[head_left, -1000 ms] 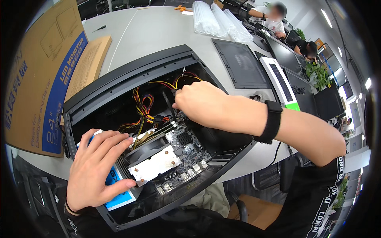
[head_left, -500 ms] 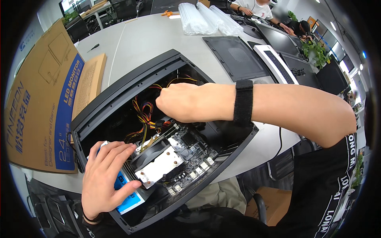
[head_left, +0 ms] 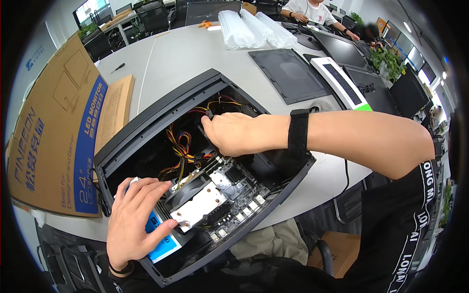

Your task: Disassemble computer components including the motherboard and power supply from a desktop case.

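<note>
An open black computer case (head_left: pixel 161 105) lies on its side on the grey table. Inside sit a motherboard (head_left: pixel 233 188), a cooler with a white plate (head_left: pixel 198 205) and a bundle of red, yellow and black cables (head_left: pixel 181 146). My right hand (head_left: pixel 233 133) reaches deep into the case, its fingers curled around a black cable or connector near the far wall. My left hand (head_left: pixel 136 219) rests spread on a blue and white part (head_left: pixel 160 239) at the case's near left corner, fingertips touching the cooler. A black band wraps my right wrist.
A large brown cardboard box (head_left: pixel 53 132) stands left of the case. Behind it lie a detached black side panel (head_left: pixel 290 75), a white keyboard (head_left: pixel 342 83), clear plastic bags (head_left: pixel 251 29) and monitors. Another person sits at the far end of the table (head_left: pixel 312 10).
My right hand has pushed further left and deeper into the case toward the cables. My left hand has stayed on the blue part. The camera has tilted a little.
</note>
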`<move>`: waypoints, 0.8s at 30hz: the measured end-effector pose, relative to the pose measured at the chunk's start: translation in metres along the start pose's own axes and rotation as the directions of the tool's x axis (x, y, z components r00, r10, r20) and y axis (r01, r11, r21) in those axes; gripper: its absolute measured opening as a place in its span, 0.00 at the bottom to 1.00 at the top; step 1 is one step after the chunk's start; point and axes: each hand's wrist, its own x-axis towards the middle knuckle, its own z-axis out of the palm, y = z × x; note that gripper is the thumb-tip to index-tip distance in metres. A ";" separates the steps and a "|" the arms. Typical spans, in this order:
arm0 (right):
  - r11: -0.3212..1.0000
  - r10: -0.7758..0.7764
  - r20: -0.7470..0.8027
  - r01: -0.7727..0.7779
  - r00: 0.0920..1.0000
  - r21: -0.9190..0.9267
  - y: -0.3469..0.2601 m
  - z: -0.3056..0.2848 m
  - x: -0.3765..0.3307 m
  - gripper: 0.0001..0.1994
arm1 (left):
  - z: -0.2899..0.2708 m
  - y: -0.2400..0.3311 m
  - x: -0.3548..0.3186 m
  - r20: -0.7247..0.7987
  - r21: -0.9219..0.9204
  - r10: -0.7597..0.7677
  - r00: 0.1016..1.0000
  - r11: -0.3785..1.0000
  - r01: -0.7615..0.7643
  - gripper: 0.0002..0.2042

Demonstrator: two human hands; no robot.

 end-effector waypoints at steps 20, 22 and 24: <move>0.968 0.236 0.265 -0.250 0.935 0.023 -0.009 -0.010 0.005 0.34 | 0.001 0.000 -0.001 -0.013 0.006 0.005 1.000 1.000 -0.005 0.32; 0.985 0.171 0.239 -0.167 0.956 -0.037 -0.010 -0.010 0.004 0.33 | 0.001 -0.001 -0.001 -0.013 0.004 0.004 1.000 1.000 -0.004 0.32; 0.985 0.169 0.108 -0.166 0.980 -0.036 -0.012 -0.007 0.005 0.32 | 0.001 -0.001 -0.002 -0.009 -0.002 -0.008 1.000 1.000 0.008 0.32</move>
